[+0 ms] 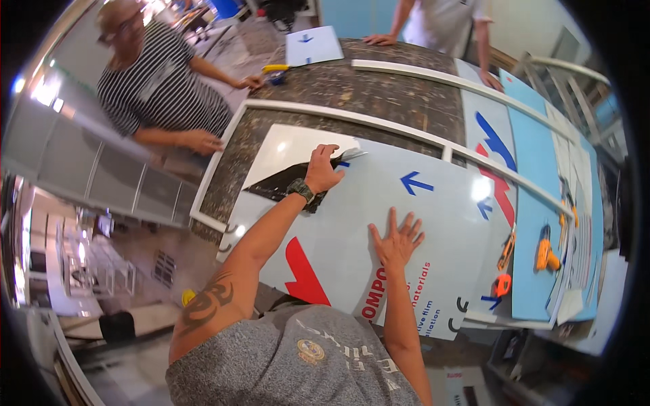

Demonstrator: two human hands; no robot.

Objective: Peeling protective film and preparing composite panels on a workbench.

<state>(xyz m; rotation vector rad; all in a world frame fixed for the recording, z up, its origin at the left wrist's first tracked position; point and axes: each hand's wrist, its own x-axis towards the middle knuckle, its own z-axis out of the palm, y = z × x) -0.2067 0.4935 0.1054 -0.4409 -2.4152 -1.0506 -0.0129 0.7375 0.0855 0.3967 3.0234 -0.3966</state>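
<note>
Your left hand [325, 172] curled on pale-grey, black-backed plastic film [359, 210], grip unclear | right hand [396, 247] spread flat | likely light, floppy; pinch edge

Grip hidden, co-worker [439, 28] cropped
Left hand [323, 172] covers its contact with black film [281, 180]; co-worker's head past top edge; grey shirt [291, 352] cut off below

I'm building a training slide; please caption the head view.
Left hand at black-backed film peeled partly off a white panel, right hand spread flat.
</note>
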